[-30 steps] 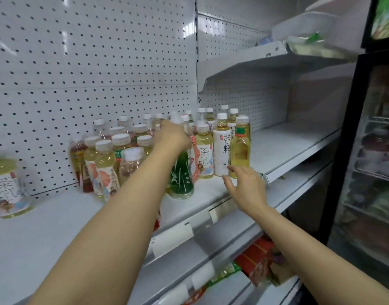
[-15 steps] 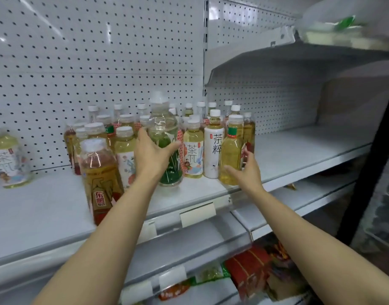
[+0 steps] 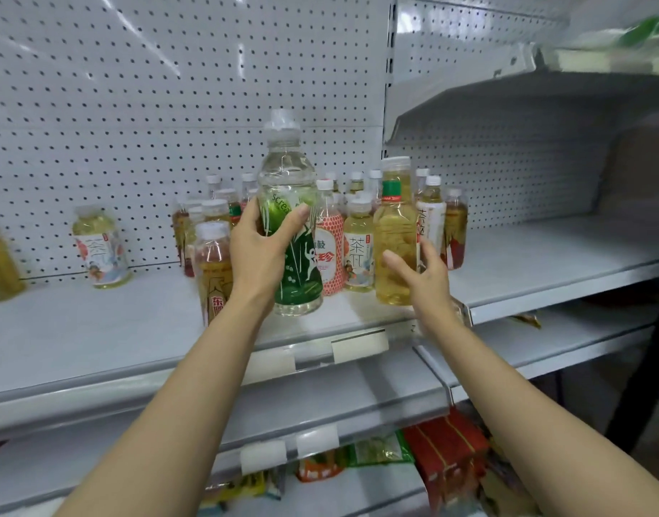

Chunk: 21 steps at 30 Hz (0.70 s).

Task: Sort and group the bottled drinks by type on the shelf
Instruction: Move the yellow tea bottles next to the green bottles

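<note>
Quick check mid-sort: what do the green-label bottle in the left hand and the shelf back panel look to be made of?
Green-label bottle: looks like clear glossy plastic; the liquid shows through, with a printed film sleeve and a pale plastic-looking cap. The left hand grips it.
Back panel: probably painted metal pegboard, light grey and perforated, with soft light reflections; the material is not certain.

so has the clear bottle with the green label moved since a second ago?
Yes. The clear green-label bottle, gripped by the left hand, has come forward out of the bottle cluster toward the shelf's front edge, now ahead of the red-patterned bottle.
</note>
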Each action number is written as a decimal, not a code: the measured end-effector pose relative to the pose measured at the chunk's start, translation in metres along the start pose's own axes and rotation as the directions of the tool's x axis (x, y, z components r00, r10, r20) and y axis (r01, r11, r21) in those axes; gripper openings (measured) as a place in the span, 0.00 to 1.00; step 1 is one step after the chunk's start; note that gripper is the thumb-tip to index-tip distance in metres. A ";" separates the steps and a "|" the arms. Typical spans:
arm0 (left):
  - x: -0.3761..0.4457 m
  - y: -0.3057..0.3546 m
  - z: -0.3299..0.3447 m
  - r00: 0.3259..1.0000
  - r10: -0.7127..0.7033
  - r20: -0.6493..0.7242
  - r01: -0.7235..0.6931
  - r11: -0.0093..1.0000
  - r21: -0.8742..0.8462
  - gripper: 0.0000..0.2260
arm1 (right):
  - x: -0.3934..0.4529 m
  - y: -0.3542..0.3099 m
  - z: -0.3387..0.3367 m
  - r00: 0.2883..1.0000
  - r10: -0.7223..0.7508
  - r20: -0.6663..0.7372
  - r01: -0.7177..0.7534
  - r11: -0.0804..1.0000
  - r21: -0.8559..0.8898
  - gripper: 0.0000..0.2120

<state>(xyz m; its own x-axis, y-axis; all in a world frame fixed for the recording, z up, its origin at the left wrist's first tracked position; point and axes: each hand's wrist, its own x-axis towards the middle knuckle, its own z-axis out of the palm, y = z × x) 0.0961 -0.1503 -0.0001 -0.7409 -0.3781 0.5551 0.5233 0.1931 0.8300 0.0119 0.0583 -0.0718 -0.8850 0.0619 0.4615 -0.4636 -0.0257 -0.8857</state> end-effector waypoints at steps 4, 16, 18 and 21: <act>-0.009 0.008 -0.035 1.000 -0.003 -0.007 0.002 0.995 -0.100 0.31 | -0.034 -0.028 0.037 0.989 0.047 0.140 -0.090 0.945 0.316 0.23; -0.050 0.020 -0.200 0.996 -0.037 -0.086 0.026 0.992 -0.123 0.43 | -0.142 -0.060 0.181 0.844 0.116 0.524 -0.417 0.756 0.504 0.42; -0.059 0.019 -0.229 0.991 -0.070 -0.110 0.058 0.992 -0.108 0.39 | -0.160 -0.062 0.208 0.821 0.128 0.556 -0.448 0.748 0.489 0.48; -0.069 0.016 -0.271 0.984 -0.097 -0.151 0.083 0.992 -0.096 0.18 | -0.183 -0.066 0.250 0.785 0.118 0.608 -0.495 0.709 0.502 0.51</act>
<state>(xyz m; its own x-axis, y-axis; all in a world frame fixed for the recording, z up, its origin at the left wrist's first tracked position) 0.2697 -0.3663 -0.0398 -0.7160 -0.5274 0.4573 0.4978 0.0736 0.8642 0.1939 -0.2006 -0.0852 -0.7760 -0.5607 0.2889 0.0883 -0.5501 -0.8304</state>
